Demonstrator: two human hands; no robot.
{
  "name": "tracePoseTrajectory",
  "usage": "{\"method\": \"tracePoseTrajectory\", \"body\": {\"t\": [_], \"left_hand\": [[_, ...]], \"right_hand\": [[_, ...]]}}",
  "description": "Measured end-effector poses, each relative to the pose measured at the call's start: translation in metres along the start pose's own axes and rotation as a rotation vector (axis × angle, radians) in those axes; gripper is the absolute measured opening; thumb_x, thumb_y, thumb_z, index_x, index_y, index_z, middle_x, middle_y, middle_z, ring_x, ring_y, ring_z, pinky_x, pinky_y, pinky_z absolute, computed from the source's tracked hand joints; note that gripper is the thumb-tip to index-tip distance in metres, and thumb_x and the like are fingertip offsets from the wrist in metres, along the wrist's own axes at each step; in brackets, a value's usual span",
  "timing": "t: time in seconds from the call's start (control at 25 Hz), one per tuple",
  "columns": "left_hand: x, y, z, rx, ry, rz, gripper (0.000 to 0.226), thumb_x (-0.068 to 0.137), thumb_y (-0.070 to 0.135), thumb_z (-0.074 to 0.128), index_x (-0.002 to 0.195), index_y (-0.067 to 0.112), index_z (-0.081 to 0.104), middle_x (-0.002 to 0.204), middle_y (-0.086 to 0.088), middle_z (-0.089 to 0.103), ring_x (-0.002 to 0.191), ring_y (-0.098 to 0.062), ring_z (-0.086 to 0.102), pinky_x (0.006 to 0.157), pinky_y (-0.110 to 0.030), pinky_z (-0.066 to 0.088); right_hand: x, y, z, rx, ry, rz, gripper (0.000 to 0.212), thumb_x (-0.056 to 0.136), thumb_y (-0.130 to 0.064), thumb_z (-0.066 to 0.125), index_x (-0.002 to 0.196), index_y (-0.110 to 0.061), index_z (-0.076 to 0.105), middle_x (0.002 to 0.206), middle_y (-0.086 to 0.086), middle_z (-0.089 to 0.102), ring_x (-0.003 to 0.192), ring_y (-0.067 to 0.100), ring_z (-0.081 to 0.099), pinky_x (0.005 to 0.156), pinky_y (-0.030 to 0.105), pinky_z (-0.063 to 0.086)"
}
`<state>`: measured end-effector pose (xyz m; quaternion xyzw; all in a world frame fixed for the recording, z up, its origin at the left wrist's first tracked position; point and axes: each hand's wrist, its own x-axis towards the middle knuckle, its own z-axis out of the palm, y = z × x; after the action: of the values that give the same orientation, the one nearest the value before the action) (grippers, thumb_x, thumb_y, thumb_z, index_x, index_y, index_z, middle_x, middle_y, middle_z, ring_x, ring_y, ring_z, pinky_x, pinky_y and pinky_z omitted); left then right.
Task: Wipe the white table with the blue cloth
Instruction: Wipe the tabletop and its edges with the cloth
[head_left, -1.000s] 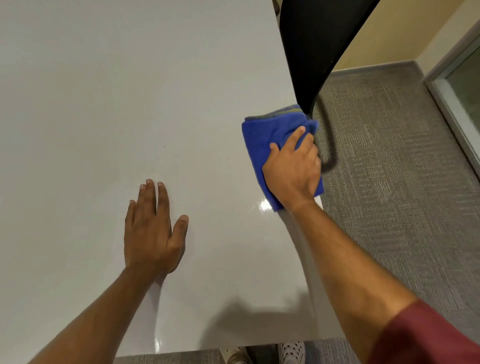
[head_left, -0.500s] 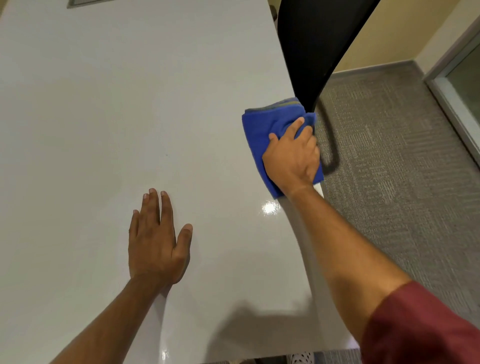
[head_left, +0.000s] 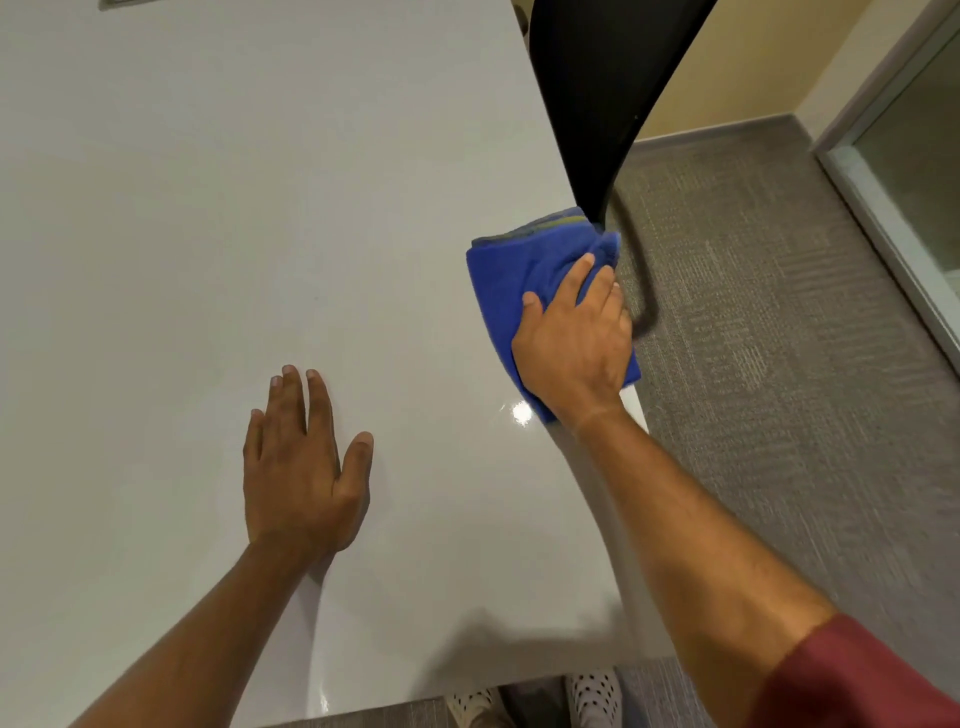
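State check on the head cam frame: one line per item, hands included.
blue cloth: folded, pressed flat at the table's right edge
right hand: palm down on the cloth
left hand: flat on the table, fingers spread, empty
white table: glossy, bare
black chair: backrest close to the table edge
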<state>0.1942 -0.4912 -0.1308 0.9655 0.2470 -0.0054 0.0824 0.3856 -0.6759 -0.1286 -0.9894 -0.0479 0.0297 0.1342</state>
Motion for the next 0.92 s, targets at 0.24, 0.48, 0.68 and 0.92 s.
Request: {"method": "tracePoseTrajectory", "body": {"t": [0.24,0.48,0.68,0.92], "left_hand": [[-0.001,0.000,-0.003,0.006,-0.011,-0.001,0.081,0.090,0.054,0.020,0.156,0.009,0.008,0.166,-0.014,0.004,0.153,-0.024,-0.001,0.124,-0.044,0.003],[-0.002,0.001,-0.005,-0.003,-0.012,0.001,0.080,0.091,0.053,0.021,0.156,0.008,0.009,0.165,-0.015,0.004,0.153,-0.025,0.000,0.124,-0.045,0.003],[-0.003,0.000,-0.005,-0.016,-0.003,-0.007,0.080,0.091,0.054,0.021,0.156,0.008,0.008,0.165,-0.015,0.004,0.153,-0.025,-0.001,0.124,-0.044,0.003],[-0.003,-0.006,0.000,-0.036,0.012,-0.008,0.079,0.093,0.055,0.020,0.156,0.010,0.006,0.166,-0.013,0.002,0.153,-0.023,-0.003,0.124,-0.043,0.002]], "right_hand": [[-0.102,0.034,-0.010,-0.003,-0.020,0.047,0.076,0.099,-0.052,0.029,0.154,-0.001,0.016,0.157,0.029,0.024,0.143,0.043,0.030,0.115,0.051,0.031],[-0.196,0.070,-0.014,-0.063,-0.049,0.125,0.076,0.097,-0.056,0.025,0.153,-0.005,0.019,0.153,0.026,0.034,0.133,0.041,0.044,0.104,0.053,0.042],[-0.209,0.076,-0.017,-0.058,-0.065,0.115,0.077,0.097,-0.054,0.026,0.154,-0.003,0.017,0.153,0.029,0.031,0.134,0.043,0.042,0.101,0.054,0.045],[-0.111,0.030,-0.008,-0.109,-0.015,0.011,0.075,0.100,-0.048,0.027,0.154,0.003,0.013,0.160,0.030,0.013,0.150,0.042,0.009,0.122,0.053,0.016]]}}
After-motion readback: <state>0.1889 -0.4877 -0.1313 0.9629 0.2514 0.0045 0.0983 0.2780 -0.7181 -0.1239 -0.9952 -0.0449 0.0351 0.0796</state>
